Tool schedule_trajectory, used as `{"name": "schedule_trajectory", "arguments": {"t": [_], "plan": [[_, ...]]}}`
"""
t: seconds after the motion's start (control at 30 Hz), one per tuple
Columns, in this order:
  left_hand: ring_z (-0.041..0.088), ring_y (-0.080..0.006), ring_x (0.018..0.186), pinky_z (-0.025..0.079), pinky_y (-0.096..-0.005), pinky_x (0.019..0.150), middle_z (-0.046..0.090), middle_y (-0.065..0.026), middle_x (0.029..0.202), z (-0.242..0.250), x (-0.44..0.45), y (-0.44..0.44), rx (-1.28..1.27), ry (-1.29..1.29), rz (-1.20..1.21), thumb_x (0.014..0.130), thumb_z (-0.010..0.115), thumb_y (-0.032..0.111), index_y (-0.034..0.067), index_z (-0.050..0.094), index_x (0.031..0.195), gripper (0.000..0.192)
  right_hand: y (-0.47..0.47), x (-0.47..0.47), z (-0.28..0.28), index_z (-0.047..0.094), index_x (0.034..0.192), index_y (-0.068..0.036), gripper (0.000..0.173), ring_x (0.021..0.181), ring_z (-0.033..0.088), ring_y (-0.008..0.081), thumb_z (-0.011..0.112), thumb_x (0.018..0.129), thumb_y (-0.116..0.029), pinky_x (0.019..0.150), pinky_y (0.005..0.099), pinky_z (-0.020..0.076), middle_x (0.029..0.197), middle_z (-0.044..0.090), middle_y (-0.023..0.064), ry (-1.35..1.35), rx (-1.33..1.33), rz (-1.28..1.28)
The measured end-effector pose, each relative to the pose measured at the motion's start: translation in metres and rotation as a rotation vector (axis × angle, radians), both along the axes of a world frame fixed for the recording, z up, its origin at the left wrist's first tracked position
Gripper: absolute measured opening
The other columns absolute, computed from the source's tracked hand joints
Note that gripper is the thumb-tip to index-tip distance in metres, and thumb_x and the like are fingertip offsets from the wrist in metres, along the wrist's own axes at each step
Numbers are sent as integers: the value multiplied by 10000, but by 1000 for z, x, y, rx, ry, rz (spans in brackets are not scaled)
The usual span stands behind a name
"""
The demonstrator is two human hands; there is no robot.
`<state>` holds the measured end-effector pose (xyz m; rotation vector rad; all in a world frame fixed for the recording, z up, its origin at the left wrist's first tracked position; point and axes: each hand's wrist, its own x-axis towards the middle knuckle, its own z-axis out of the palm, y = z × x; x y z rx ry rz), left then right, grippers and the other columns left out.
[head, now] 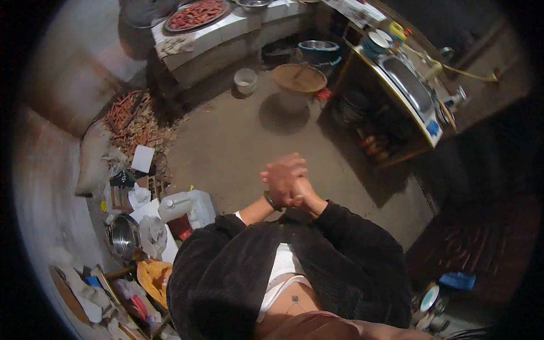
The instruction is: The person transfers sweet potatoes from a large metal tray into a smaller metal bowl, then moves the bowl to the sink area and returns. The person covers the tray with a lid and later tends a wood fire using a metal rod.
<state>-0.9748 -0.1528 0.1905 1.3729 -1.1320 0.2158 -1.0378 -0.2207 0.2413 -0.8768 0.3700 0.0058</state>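
Note:
My left hand (280, 187) and my right hand (301, 187) are pressed together in front of my chest, fingers overlapping and partly blurred. A dark bracelet (272, 201) circles my left wrist. I cannot tell whether anything is between the palms. Below them spreads the bare concrete-like floor (221, 140). Further forward, a round tan tray (300, 78) rests on top of a pale, bucket-like stand. A small white bucket (245, 80) stands on the floor to its left.
Sweet-potato-like roots fill a large tray (197, 15) on the far counter (212, 34). At right is a sink (408, 83) set in a cabinet. Firewood-like pieces (131, 117) pile up on the left, nearer a plastic jug (187, 206) and a steel pot (124, 236).

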Motion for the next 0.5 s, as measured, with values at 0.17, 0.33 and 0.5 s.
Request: {"name": "schedule_trajectory", "arguments": {"t": [0.17, 0.33, 0.5], "plan": [[530, -380, 1182, 403, -514, 1001, 627, -149, 1133, 7, 106, -2, 149, -236, 666, 921, 540, 456, 54, 666, 1017, 432, -62, 104, -24, 649, 1127, -17, 319, 1045, 619, 168, 462, 1022, -254, 927, 303, 481, 1133, 671, 85, 75, -304, 464], [559, -378, 1112, 418, -491, 977, 651, -125, 1049, -5, 189, -4, 263, 42, 1064, 924, 585, 277, 53, 661, 937, 237, -110, 208, 10, 640, 1124, -4, 313, 974, 644, 155, 470, 1035, -251, 831, 305, 510, 1129, 674, 84, 5, -140, 598], [537, -351, 1141, 430, -459, 967, 627, -130, 1113, -23, 216, -16, 343, 198, 1113, 856, 655, 120, 52, 640, 940, 108, -142, 317, -13, 600, 1160, 13, 283, 865, 621, 184, 485, 1008, -197, 771, 306, 496, 1038, 658, 96, 33, -83, 643]]}}
